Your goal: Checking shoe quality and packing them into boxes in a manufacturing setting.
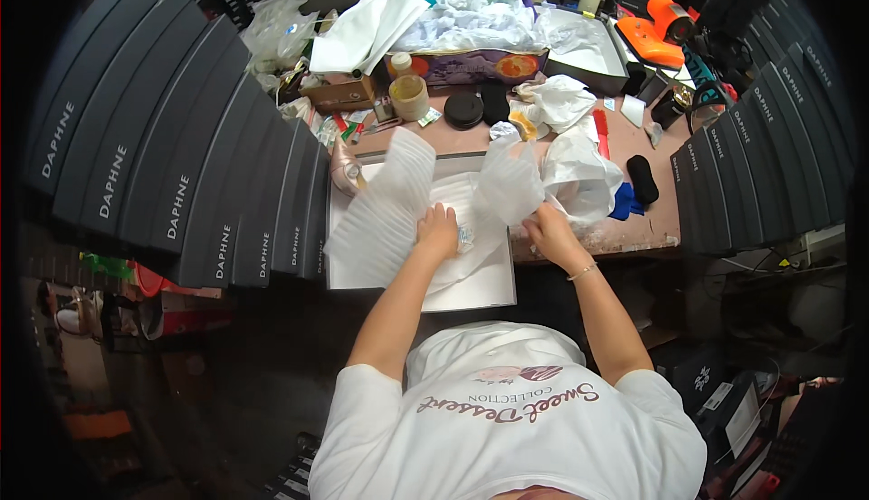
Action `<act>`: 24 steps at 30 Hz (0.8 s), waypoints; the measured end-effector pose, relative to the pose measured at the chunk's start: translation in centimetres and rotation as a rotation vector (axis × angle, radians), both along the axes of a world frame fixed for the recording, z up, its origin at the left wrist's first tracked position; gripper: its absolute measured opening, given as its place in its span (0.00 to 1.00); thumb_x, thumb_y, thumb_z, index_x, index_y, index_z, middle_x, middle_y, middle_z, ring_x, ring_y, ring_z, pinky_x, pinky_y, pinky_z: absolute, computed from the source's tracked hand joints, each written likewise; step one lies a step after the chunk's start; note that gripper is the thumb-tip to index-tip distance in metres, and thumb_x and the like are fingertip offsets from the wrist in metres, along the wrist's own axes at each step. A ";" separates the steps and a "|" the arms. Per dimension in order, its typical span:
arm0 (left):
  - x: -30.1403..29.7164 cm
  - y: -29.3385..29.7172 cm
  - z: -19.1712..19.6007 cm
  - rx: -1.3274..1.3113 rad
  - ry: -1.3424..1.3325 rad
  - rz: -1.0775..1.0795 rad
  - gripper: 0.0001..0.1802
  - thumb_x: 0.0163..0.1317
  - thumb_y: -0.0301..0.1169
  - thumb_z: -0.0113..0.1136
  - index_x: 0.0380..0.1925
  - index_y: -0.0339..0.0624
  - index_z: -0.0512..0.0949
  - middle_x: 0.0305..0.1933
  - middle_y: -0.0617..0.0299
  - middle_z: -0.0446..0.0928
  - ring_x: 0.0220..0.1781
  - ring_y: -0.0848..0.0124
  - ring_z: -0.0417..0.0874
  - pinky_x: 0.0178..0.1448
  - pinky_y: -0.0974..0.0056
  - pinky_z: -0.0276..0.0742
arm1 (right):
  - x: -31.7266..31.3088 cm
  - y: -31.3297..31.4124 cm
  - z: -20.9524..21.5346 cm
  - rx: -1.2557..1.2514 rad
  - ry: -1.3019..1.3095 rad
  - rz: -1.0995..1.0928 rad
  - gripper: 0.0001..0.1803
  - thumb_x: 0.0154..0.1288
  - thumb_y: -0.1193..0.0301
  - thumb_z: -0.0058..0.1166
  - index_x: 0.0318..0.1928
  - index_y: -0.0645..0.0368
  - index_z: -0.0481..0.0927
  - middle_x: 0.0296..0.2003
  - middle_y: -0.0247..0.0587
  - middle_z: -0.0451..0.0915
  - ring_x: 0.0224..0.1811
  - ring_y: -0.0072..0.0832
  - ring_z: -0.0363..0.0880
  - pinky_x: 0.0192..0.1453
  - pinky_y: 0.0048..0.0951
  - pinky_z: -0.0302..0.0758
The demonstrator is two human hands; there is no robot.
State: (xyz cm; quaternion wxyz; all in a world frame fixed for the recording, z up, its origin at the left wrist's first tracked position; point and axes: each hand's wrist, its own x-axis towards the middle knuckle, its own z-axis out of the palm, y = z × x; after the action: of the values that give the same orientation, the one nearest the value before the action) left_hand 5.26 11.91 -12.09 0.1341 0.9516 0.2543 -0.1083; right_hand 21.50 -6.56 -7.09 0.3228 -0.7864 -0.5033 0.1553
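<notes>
A shallow white box (pixel 471 294) lies in front of me at the table's front edge. Crinkled white foam sheet (pixel 385 210) spreads across it and over its left side. My left hand (pixel 439 231) presses palm down on the foam, its fingers stretched forward, beside a small printed packet (pixel 465 237). My right hand (pixel 552 235), just past the box's right edge, pinches a raised flap of translucent foam sheet (pixel 509 183). At the box's far left corner a beige pointed shoe (pixel 345 167) shows partly. Whatever lies under the foam is hidden.
Tall stacks of dark grey shoeboxes (pixel 195 156) flank the left, with more boxes (pixel 769 147) on the right. Behind stand a jar (pixel 409 97), a black round tin (pixel 463 110) and a carton of crumpled paper (pixel 471 67). White paper (pixel 581 174) and a black brush-like object (pixel 642 180) lie rightward.
</notes>
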 end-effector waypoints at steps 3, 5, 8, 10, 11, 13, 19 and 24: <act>-0.7 0.3 -2.1 -0.121 -0.039 0.080 0.44 0.58 0.42 0.61 0.68 0.34 0.53 0.72 0.37 0.49 0.74 0.46 0.54 0.69 0.47 0.60 | -2.9 3.2 1.3 0.073 -0.104 0.013 0.34 0.52 0.74 0.64 0.61 0.57 0.67 0.58 0.61 0.69 0.54 0.53 0.73 0.56 0.40 0.72; -1.2 1.1 -6.2 -0.091 0.010 0.103 0.43 0.56 0.45 0.62 0.68 0.41 0.56 0.73 0.45 0.53 0.72 0.52 0.60 0.67 0.48 0.63 | -5.4 5.8 2.2 0.150 -0.192 0.164 0.39 0.50 0.74 0.66 0.64 0.57 0.63 0.61 0.60 0.66 0.56 0.54 0.72 0.58 0.40 0.71; -1.2 2.5 -13.7 -0.711 -0.489 0.131 0.37 0.55 0.44 0.62 0.64 0.45 0.64 0.65 0.52 0.66 0.65 0.56 0.69 0.64 0.53 0.67 | -6.5 7.2 2.4 0.099 -0.009 0.165 0.46 0.46 0.73 0.70 0.66 0.56 0.60 0.61 0.60 0.66 0.58 0.52 0.71 0.58 0.39 0.72; -1.1 2.2 -12.8 -0.810 -0.746 0.089 0.32 0.55 0.41 0.62 0.61 0.47 0.68 0.58 0.56 0.74 0.60 0.59 0.74 0.62 0.56 0.69 | -6.1 7.3 1.6 0.058 0.318 0.271 0.50 0.44 0.72 0.71 0.68 0.54 0.58 0.60 0.61 0.67 0.56 0.50 0.72 0.57 0.37 0.72; -1.2 1.7 -8.4 -0.519 -0.718 -0.077 0.32 0.57 0.39 0.61 0.61 0.45 0.67 0.59 0.56 0.72 0.61 0.60 0.72 0.63 0.57 0.68 | -5.0 6.9 0.2 0.062 0.528 0.397 0.51 0.43 0.71 0.72 0.69 0.52 0.58 0.60 0.60 0.67 0.54 0.49 0.74 0.56 0.37 0.73; -1.9 1.0 -4.1 -0.154 -0.670 -0.256 0.31 0.59 0.37 0.60 0.62 0.43 0.66 0.61 0.55 0.70 0.62 0.60 0.71 0.65 0.58 0.67 | -4.1 5.9 -1.3 -0.013 0.750 0.529 0.54 0.42 0.71 0.73 0.70 0.46 0.57 0.54 0.58 0.72 0.45 0.45 0.78 0.51 0.34 0.74; -2.2 1.3 -2.9 -0.245 -0.575 -0.185 0.31 0.60 0.40 0.56 0.62 0.40 0.66 0.60 0.51 0.72 0.62 0.56 0.72 0.65 0.56 0.67 | -6.1 4.8 2.2 -0.117 0.253 0.400 0.35 0.48 0.74 0.66 0.59 0.55 0.67 0.39 0.54 0.79 0.35 0.48 0.79 0.42 0.41 0.74; -1.0 2.1 -2.6 -0.392 -0.463 -0.002 0.31 0.61 0.43 0.53 0.62 0.38 0.67 0.59 0.47 0.73 0.62 0.52 0.72 0.65 0.55 0.67 | -6.4 5.1 5.3 0.264 0.052 0.230 0.12 0.49 0.75 0.64 0.36 0.59 0.76 0.44 0.48 0.78 0.48 0.48 0.75 0.49 0.40 0.72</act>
State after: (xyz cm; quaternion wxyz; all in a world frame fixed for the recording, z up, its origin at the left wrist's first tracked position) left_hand 4.28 14.03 -14.67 0.3694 0.9073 0.1903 0.0644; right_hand 15.12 -1.47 -1.82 0.4162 -0.6703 -0.5973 0.1440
